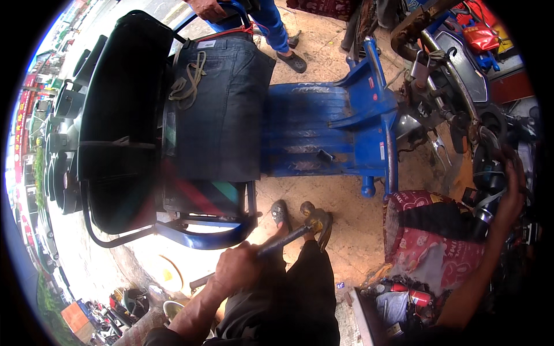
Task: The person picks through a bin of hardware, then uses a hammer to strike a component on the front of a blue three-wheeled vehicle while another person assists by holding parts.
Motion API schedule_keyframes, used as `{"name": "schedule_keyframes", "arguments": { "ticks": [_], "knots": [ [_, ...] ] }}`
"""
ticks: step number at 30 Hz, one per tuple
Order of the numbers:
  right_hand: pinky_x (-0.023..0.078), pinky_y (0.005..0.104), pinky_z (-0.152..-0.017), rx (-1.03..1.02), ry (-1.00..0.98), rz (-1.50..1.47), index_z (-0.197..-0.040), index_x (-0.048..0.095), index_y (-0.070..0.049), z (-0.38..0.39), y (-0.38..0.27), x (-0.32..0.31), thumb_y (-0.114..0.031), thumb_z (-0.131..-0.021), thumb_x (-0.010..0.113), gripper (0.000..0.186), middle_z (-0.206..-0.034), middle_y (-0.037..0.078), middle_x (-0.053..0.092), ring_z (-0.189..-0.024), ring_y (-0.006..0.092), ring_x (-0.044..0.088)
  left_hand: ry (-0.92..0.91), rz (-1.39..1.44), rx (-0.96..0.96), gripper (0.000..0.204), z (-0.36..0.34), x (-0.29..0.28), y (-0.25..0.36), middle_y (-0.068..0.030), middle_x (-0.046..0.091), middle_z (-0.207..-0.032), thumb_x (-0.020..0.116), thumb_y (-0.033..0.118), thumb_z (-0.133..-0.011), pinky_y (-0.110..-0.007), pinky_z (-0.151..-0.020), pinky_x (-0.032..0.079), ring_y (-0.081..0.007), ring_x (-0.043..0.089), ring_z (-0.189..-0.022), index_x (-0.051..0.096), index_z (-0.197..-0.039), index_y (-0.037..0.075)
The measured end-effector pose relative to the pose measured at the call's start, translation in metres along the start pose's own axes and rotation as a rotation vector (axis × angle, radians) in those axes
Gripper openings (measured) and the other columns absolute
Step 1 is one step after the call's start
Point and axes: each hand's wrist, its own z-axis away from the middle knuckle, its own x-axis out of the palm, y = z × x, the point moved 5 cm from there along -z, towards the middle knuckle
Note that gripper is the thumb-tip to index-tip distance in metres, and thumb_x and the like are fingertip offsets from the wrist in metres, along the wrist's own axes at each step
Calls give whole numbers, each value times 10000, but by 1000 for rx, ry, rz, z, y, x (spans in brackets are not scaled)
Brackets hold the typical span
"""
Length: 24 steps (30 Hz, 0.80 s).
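My left hand (pixel 235 268) is closed round the dark handle of a claw hammer (pixel 314 222), whose worn yellowish head hangs in front of my legs. Raised at the far right, my right hand (pixel 512 176) has its fingers stretched out beside a dark object with a silver ring (pixel 483 216). Whether it touches that object I cannot tell. Ahead of me stands a blue three-wheeled vehicle, with a ribbed floor (pixel 306 130) and a black seat back (pixel 118 121). Dark denim cloth (pixel 216 109) covers its seat, with a pale cord (pixel 189 81) on top.
A red patterned cloth (pixel 424 251) lies at the right, next to clutter with a red can (pixel 418 297). Rusty handlebars (pixel 444 69) carry a padlock (pixel 420 68). Another person's hand (pixel 208 8) and shoe (pixel 292 61) show beyond the vehicle.
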Motion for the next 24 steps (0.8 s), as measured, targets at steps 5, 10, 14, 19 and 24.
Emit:
{"name": "schedule_keyframes", "arguments": {
  "ticks": [5,10,14,19,24],
  "knots": [
    [383,314,-994,15,41,-147,-1232,515,72,-2,22,-12,-167,-937,439,387,-1213,144,561,-1123,209,536,234,-109,-151,231,-39,-109,-19,-167,629,-853,647,297,-772,-460,-715,486,-373,621,-784,667,-844,78],
    [375,311,-992,-13,9,-166,-1244,501,73,-1,15,-8,-144,-935,432,384,-1214,143,559,-1136,206,521,534,-187,-340,272,-106,-169,-96,-231,649,-879,540,238,-766,-478,-785,486,-422,609,-887,671,-890,35],
    [362,314,-1002,27,-6,-98,-1245,506,60,-1,9,-14,-176,-938,416,398,-1219,142,558,-1138,206,523,577,-156,-427,280,-146,-159,-137,-251,644,-903,539,226,-769,-494,-808,479,-429,605,-927,667,-891,10],
    [369,318,-991,-3,-81,-33,-1215,536,47,-2,9,-13,-185,-935,380,395,-1192,131,580,-1112,209,544,560,-170,-474,271,-155,-120,-154,-236,643,-952,564,233,-774,-498,-829,482,-426,613,-924,659,-897,11],
    [385,337,-976,-90,-99,107,-1200,545,49,-5,17,-24,-170,-935,371,385,-1181,140,585,-1100,228,555,503,-124,-389,325,-167,-91,-175,-219,625,-988,607,300,-793,-483,-815,483,-410,605,-932,644,-971,31]
  ]
}}
